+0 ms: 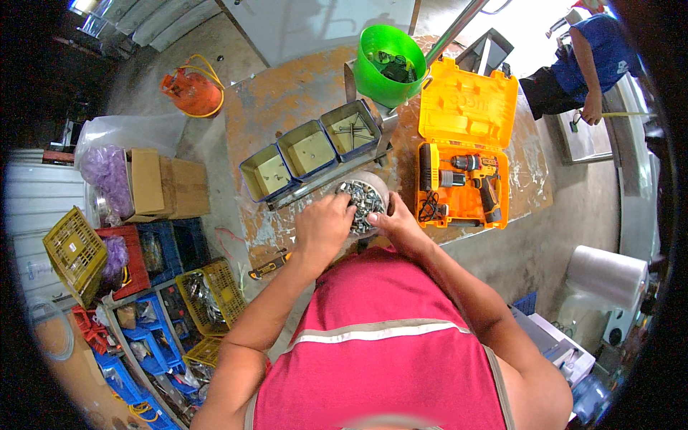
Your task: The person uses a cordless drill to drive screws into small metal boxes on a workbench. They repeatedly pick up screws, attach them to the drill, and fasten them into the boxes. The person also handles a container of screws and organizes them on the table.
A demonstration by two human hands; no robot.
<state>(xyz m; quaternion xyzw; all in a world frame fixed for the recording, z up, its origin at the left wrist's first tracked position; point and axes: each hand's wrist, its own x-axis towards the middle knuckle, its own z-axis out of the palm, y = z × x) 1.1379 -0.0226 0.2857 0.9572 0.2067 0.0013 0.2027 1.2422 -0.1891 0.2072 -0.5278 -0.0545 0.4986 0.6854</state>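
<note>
A round tub [378, 184] full of small metal screws [364, 202] sits at the table's near edge, close to my body. My right hand [403, 228] grips its right side, thumb over the rim. From the left, my left hand [324, 223] reaches over the rim with its fingers bent together among the screws. What those fingers hold, if anything, is hidden. Just beyond the tub stands a row of three open bins [304, 172]. Several long bolts [356, 130] lie in the right one; a few small pieces are in the others.
An orange case [428, 233] with a cordless drill [487, 179] lies open on the right of the worn table [261, 100]. Behind stands a green bucket [373, 82]. An orange gas cylinder [192, 93], a cardboard box [183, 188] and crates [222, 290] are leftward. Another person [602, 57] stands far right.
</note>
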